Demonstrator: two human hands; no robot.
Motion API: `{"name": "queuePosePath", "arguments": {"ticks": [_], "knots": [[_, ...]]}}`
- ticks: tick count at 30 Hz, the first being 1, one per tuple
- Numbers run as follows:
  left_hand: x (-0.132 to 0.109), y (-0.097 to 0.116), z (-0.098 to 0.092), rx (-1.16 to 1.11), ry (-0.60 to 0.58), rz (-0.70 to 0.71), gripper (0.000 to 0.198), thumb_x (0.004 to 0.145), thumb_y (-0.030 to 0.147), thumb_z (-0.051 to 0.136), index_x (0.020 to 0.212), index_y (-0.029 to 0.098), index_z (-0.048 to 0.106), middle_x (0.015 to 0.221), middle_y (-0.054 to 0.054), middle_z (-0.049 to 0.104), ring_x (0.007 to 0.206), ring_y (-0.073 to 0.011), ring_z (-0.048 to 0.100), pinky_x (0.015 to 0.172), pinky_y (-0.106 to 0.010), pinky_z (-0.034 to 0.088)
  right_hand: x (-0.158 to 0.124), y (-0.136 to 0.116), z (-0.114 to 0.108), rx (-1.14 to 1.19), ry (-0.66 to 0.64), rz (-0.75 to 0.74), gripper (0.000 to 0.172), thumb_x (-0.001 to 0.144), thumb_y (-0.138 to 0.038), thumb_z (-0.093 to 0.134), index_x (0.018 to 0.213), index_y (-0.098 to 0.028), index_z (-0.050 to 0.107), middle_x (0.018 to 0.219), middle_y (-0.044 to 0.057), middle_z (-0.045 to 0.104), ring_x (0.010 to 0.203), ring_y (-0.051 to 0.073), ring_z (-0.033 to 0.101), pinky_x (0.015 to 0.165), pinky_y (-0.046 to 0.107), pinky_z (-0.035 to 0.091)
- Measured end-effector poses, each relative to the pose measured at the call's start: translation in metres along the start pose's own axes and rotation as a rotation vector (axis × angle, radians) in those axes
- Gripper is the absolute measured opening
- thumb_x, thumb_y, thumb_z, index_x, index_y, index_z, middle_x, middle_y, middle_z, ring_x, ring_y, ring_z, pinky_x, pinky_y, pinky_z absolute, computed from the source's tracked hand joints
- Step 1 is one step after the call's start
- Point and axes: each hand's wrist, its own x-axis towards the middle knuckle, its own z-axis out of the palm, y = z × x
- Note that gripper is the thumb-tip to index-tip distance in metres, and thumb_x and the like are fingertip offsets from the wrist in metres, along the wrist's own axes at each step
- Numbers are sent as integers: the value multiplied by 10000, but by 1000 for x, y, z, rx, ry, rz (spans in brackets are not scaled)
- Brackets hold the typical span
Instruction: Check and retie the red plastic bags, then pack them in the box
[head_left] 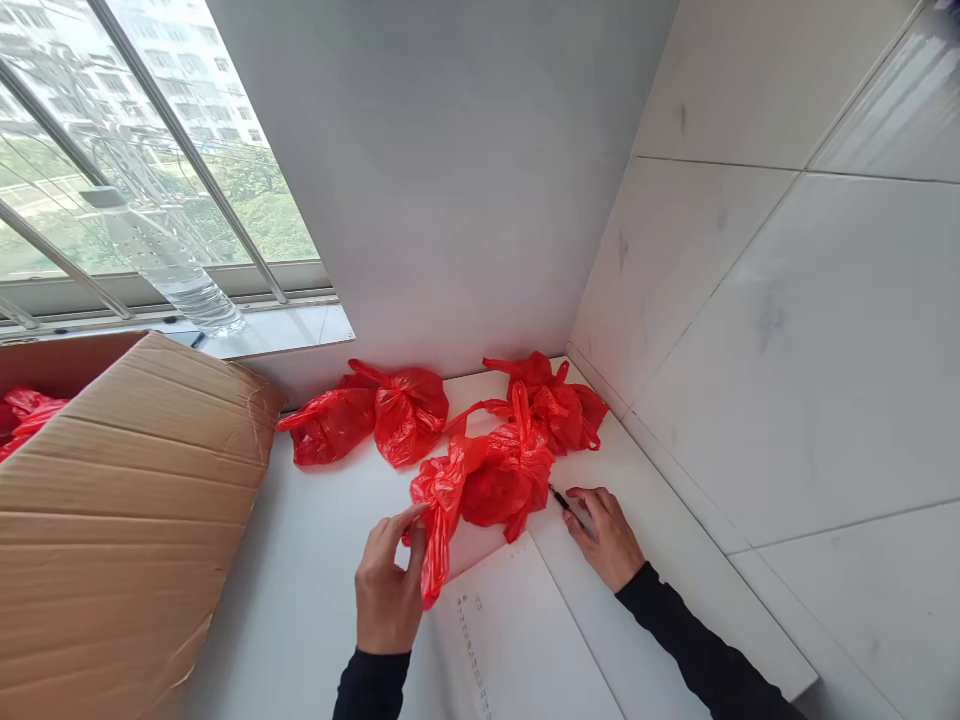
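A cardboard box (127, 520) fills the left of the white bench (315, 560), with red plastic (26, 415) showing inside it. A clear bottle (165, 260) stands on the sill (300, 330) by the window bars (187, 150). Two knotted red bags (330, 425) (409, 410) lie touching at the back wall. A third bag (562, 405) sits in the corner by the tiled wall (787, 350).

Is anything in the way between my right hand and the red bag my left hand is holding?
Nothing visible except the black pen the right hand itself holds, its tip nearly at the red bag. The left hand pinches the bag's loose end.
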Motion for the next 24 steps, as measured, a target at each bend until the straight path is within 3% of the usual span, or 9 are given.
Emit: {"name": "queuePosePath", "arguments": {"ticks": [3,8,11,13,15,19,24], "knots": [[-19,-4,-20,-8,52,-107,304,956,413,592,1185,255,712,1131,-80,688,976,-229,633,426,-216,443,-2,3,1,14,4,20,242,992,-395,510,1065,-211,650,1031,113,618,984,293,612,897,507,544],[-30,-1,-31,79,145,-87,337,947,417,596,1220,257,711,1250,-104,636,1155,-272,627,441,-218,487,4,-3,-4,55,59,77,283,1031,-413,428,1129,-184,561,1054,125,637,930,251,650,849,431,569],[-27,4,-25,120,194,-35,330,988,409,535,1242,263,688,1256,-93,646,1218,-283,606,718,-340,588,9,-20,-13,92,84,113,302,1049,-440,399,1185,-192,504,950,74,653,803,209,661,733,347,567],[-24,3,-16,170,132,-22,392,973,437,562,1316,266,643,1284,-99,643,1257,-313,574,956,-480,541,12,-39,-16,137,61,93,317,1049,-454,410,1212,-198,498,834,22,629,698,183,638,675,304,544],[-23,-2,-8,234,46,-11,486,921,451,635,1364,252,608,1275,-111,649,1236,-341,564,1030,-554,484,17,-58,-14,168,-30,16,344,1041,-440,434,1277,-201,506,765,-9,609,643,171,615,667,288,530],[-28,-16,-2,260,-29,40,329,935,338,604,1237,231,680,1082,-91,688,1046,-297,606,930,-490,533,37,-75,3,75,-305,-117,417,991,-364,500,1388,-246,550,953,34,735,785,204,693,785,328,547],[-44,-20,-20,253,-28,41,264,991,300,521,1172,244,706,989,-68,681,972,-253,614,808,-388,556,61,-61,14,7,-235,-7,452,979,-355,460,1369,-157,571,1148,155,739,974,308,715,877,448,537]]}}
